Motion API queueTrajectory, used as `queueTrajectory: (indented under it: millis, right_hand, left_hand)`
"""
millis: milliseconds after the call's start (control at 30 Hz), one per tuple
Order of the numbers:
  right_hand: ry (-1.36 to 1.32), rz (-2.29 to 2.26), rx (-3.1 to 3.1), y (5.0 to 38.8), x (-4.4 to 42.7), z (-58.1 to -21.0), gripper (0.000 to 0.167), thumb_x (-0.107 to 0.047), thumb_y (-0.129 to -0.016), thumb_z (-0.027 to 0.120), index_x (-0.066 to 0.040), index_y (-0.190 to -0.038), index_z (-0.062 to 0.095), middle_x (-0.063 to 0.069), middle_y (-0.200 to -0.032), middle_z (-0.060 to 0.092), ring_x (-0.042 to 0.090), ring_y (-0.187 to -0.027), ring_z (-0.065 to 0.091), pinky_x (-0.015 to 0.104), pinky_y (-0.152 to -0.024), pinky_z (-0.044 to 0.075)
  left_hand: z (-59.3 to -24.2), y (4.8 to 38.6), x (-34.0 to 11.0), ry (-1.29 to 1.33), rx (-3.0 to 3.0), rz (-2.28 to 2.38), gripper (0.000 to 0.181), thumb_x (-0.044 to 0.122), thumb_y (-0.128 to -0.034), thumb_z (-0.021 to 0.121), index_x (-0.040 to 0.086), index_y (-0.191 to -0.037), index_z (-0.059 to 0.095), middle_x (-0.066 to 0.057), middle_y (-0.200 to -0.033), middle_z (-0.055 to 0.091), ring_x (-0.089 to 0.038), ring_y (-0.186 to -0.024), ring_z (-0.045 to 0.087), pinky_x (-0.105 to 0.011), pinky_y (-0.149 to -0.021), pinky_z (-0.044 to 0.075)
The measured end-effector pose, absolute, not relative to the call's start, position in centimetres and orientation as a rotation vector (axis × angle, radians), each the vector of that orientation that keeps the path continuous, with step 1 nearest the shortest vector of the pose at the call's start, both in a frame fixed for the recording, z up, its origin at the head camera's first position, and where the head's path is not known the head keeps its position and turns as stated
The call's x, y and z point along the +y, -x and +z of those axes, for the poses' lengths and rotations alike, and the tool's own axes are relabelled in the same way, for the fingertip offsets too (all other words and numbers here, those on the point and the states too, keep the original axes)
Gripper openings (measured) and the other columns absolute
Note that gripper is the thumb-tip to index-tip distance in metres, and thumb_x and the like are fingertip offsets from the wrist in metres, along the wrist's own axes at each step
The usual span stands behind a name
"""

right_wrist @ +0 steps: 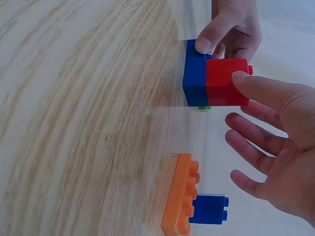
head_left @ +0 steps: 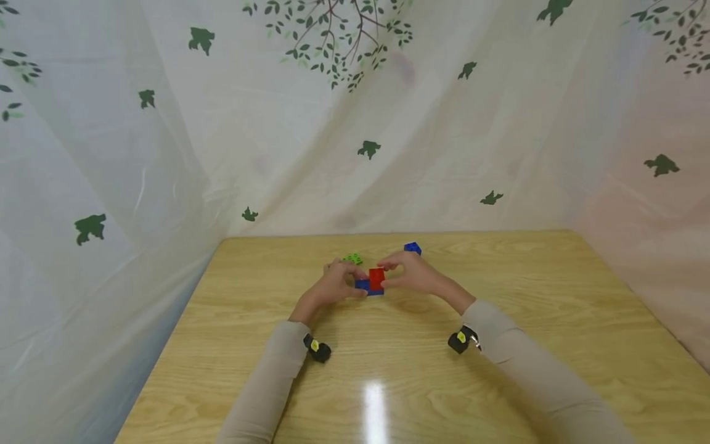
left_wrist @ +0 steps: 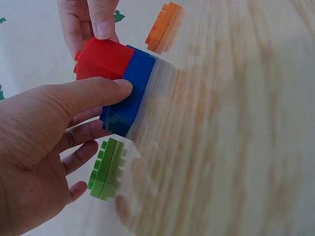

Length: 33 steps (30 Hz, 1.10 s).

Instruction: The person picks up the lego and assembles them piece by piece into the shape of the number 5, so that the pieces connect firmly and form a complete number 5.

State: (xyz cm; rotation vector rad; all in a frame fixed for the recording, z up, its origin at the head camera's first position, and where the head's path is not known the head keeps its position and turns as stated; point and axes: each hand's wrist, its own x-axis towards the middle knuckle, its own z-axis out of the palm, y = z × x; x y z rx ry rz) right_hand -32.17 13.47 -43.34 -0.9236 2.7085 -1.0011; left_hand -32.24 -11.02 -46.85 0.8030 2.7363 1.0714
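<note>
A red toy building brick (head_left: 376,279) stands on one end of a longer blue brick (head_left: 362,286), and its studs point up. The two bricks touch, and the blue one rests flat on the table. My left hand (head_left: 335,285) pinches the blue brick near its other end; the thumb lies along its near side in the left wrist view. From the other side my right hand (head_left: 415,275) holds the red brick near its top between thumb and index finger. The other right-hand fingers (right_wrist: 256,135) are spread apart from the bricks.
Behind my left hand lies a green brick (head_left: 352,258). An orange brick (right_wrist: 177,196) and another blue brick (right_wrist: 209,209) sit beyond my right hand, which hides the orange one in the head view. A patterned curtain (head_left: 310,172) hangs behind the wooden table (head_left: 421,382).
</note>
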Motion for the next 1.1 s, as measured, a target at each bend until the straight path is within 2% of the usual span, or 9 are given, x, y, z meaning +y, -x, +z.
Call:
queueTrajectory:
  millis: [500,733,1100]
  right_hand:
    - [0.871,-1.003,2.729,32.6,16.1,-43.3,0.047,-0.015,-0.091,0.077,0.004,-0.132,0.064,0.022,-0.125,0.069,0.037,-0.114,0.065,0.052,-0.097,0.053]
    - [0.820,-0.973,2.736,32.4,17.4,-43.6,0.047,-0.014,-0.092,0.076,0.004,-0.133,0.064,0.022,-0.122,0.070,0.036,-0.112,0.064,0.053,-0.098,0.051]
    - [0.833,-0.922,2.768,32.3,19.0,-44.2,0.043,-0.015,-0.090,0.079,0.007,-0.125,0.067,0.022,-0.113,0.072,0.035,-0.104,0.066,0.050,-0.090,0.055]
  left_hand:
    - [-47.1,32.3,-11.1,-0.796,2.734,1.084,0.029,0.020,-0.0832,0.085,0.009,-0.109,0.076,-0.004,-0.102,0.073,-0.022,-0.106,0.048,-0.045,-0.097,0.023]
    - [-47.0,32.3,-11.2,-0.798,2.734,1.080,0.031,0.019,-0.0826,0.086,0.008,-0.110,0.076,-0.004,-0.104,0.073,-0.021,-0.105,0.048,-0.044,-0.097,0.023]
    - [-47.1,32.4,-11.2,-0.804,2.726,1.086,0.031,0.020,-0.0843,0.085,0.008,-0.112,0.076,-0.004,-0.105,0.072,-0.022,-0.106,0.047,-0.045,-0.098,0.023]
